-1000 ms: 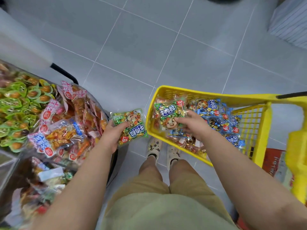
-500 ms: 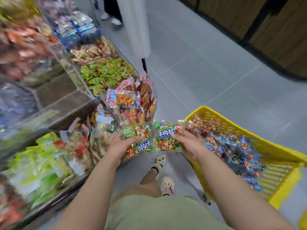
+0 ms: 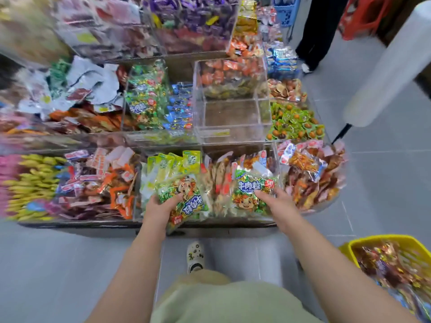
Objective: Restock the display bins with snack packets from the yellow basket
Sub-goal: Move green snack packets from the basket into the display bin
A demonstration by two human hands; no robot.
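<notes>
Both my bare forearms are held out forward, side by side and a little apart. My left grip (image 3: pixel 161 207) curls round the lower edge of a green packet (image 3: pixel 186 194), thumb across its front. My right grip (image 3: pixel 278 202) holds a second green packet (image 3: pixel 250 192) by its right side, one finger lying on its front.

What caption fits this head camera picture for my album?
Left hand and right hand hold green snack packets at the display bins, yellow basket beside.
</notes>
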